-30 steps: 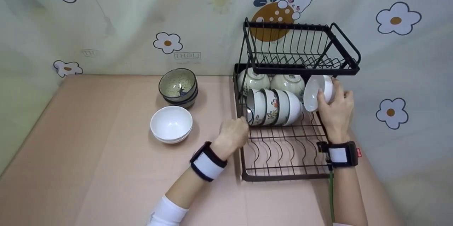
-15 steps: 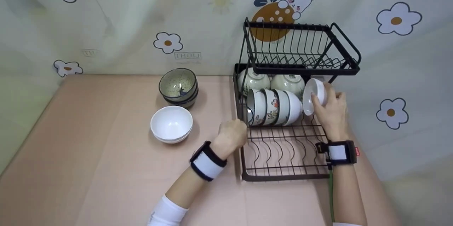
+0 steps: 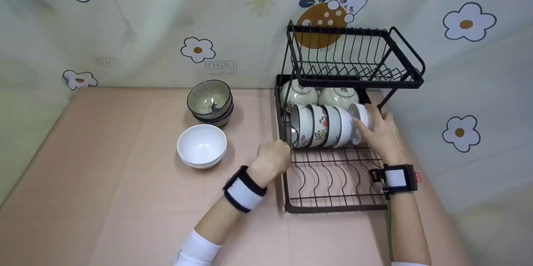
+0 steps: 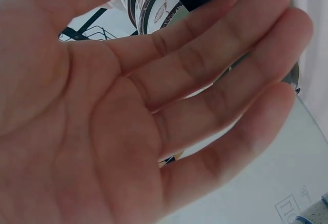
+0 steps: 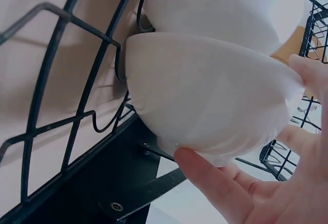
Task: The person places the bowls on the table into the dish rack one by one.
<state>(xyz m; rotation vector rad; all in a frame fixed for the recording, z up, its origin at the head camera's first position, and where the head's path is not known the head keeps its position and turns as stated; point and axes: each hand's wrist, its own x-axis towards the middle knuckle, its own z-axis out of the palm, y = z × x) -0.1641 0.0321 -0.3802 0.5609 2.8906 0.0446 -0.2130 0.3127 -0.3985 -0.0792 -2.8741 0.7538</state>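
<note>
My right hand (image 3: 382,139) grips a white bowl (image 3: 358,121) tipped on its side in the lower tier of a black dish rack (image 3: 333,208). In the right wrist view, the bowl's rim meets the rack wires and my fingers reach its foot. Right beside it is another white bowl (image 3: 344,128), the last in a row of bowls on edge, including a flower-patterned bowl (image 3: 320,125). At the rack's left edge is my left hand (image 3: 273,158); in the left wrist view its fingers (image 4: 205,60) are loosely bent, with nothing in the palm.
Two pale green bowls (image 3: 339,98) sit upside down at the back of the rack, under its upper tier (image 3: 358,80). Left of the rack stand a stack of dark-rimmed bowls (image 3: 209,98) and a stack of white bowls (image 3: 202,146) on the pink tabletop (image 3: 125,182).
My right hand has brought the white bowl left and down, from the rack's right side to beside the row of bowls. My left hand has stayed nearly still.
</note>
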